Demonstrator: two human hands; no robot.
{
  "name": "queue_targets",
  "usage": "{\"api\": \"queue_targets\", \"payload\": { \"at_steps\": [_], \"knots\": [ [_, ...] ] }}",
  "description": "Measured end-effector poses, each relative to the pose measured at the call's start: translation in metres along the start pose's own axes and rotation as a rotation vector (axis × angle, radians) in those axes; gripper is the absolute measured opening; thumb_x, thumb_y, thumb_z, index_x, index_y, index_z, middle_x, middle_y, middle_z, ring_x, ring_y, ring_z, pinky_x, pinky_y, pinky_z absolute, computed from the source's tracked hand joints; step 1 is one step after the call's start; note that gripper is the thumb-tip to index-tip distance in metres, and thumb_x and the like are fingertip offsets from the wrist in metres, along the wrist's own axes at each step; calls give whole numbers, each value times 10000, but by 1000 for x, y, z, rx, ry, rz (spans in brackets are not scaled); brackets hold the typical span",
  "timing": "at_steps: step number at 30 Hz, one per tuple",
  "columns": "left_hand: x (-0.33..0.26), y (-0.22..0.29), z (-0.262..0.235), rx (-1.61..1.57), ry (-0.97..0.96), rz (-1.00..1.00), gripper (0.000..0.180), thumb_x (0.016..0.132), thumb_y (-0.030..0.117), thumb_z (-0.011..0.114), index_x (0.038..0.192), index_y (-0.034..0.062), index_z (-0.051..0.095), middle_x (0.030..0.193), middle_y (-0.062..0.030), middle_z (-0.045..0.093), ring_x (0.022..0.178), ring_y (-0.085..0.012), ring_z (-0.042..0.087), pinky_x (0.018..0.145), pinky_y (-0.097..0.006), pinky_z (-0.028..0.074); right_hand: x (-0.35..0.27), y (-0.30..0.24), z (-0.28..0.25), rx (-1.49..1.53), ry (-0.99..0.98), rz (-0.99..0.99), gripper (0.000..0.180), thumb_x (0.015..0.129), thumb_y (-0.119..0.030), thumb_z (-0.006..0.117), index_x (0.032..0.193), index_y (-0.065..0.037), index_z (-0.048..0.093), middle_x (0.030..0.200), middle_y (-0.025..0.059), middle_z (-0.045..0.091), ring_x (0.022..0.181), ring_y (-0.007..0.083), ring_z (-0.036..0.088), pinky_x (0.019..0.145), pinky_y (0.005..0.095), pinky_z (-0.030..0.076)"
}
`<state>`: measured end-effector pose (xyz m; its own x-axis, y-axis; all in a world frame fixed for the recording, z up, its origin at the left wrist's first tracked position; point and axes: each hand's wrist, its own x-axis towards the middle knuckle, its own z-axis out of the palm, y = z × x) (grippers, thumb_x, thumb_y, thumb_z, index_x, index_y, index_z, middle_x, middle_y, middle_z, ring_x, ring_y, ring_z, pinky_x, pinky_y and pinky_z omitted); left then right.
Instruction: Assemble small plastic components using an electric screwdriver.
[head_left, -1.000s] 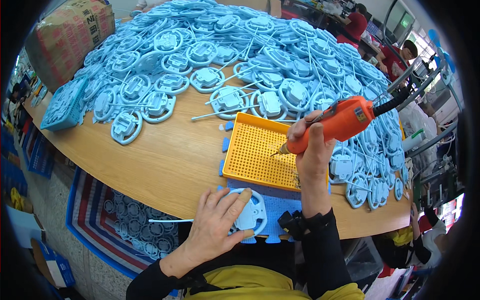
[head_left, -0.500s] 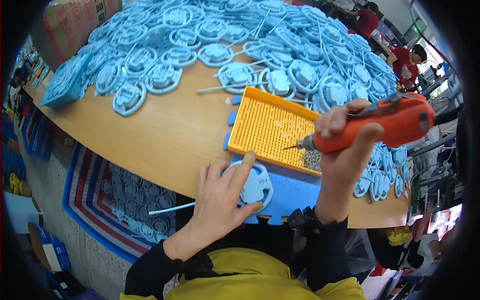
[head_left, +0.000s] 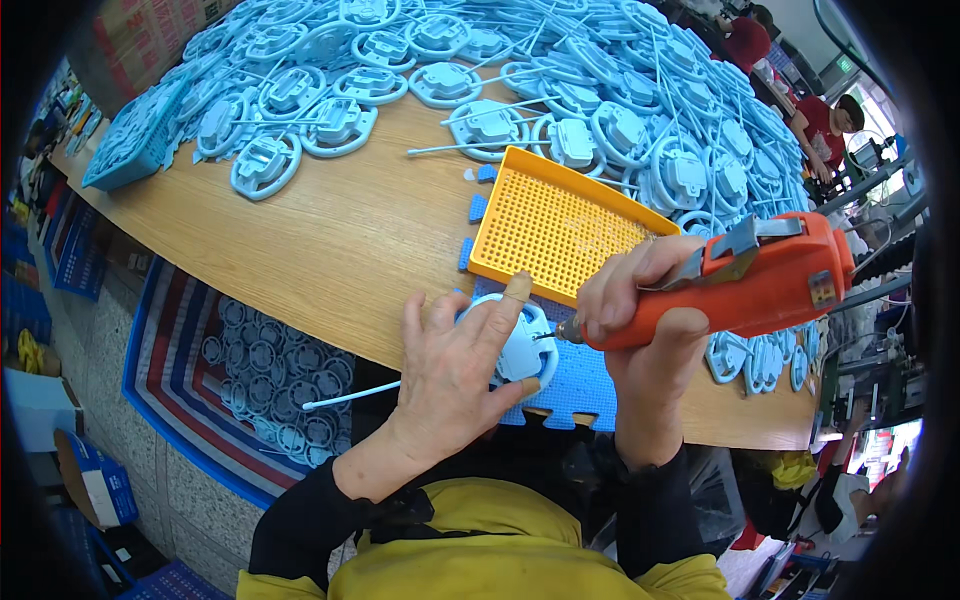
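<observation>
— Two hands are working at the near edge of the wooden table (head_left: 330, 240). What is the left hand (head_left: 455, 370) doing?

— It is lying spread, fingers released and flat, pressing a round pale-blue plastic part (head_left: 520, 350) onto the blue foam mat (head_left: 585, 385).

— And the right hand (head_left: 640, 320)?

— It is clenching an orange electric screwdriver (head_left: 760, 285), its tip touching that part, just in front of the yellow perforated tray (head_left: 550, 225).

Assembly workshop: piled plastic parts (head_left: 560, 90)
</observation>
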<state>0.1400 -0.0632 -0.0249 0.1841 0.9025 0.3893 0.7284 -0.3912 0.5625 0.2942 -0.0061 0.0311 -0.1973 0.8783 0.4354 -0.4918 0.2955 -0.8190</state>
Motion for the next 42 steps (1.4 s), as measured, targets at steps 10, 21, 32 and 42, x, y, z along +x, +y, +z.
{"api": "queue_targets", "payload": {
  "at_steps": [10, 21, 32, 42],
  "knots": [
    [4, -3, -4, 0, -20, 16, 866, 624, 289, 815, 1371, 61, 441, 1119, -132, 584, 1058, -340, 492, 963, -529, 308, 12, 5, 8, -171, -45, 152, 344, 741, -258, 674, 914, -42, 469, 655, 45, 509, 535, 136, 498, 468, 266, 405],
    [-52, -41, -137, 162, -185, -124, 850, 612, 370, 800, 1314, 8, 487, 1173, -161, 543, 1090, -341, 481, 963, -446, 337, 30, -23, -32, -151, 20, -127, 542, 815, -540, 667, 972, -65, 462, 640, 17, 467, 519, 126, 467, 462, 263, 407],
    [198, -76, -49, 362, -13, 430, 743, 691, 257, 768, 1347, 109, 453, 1357, -189, 418, 1263, -389, 390, 1017, -472, 349, 44, -18, -50, -15, 139, -193, 548, 774, -444, 758, 984, -24, 476, 646, 68, 521, 514, 168, 518, 451, 292, 440],
    [315, -109, 42, 379, -521, -82, 969, 700, 109, 655, 1500, 161, 111, 1314, -263, 395, 1065, -433, 547, 804, -463, 505, 42, -16, -65, -37, 186, -161, 545, 768, -450, 748, 972, -38, 455, 657, 73, 529, 525, 176, 527, 471, 298, 456]
  ]
}}
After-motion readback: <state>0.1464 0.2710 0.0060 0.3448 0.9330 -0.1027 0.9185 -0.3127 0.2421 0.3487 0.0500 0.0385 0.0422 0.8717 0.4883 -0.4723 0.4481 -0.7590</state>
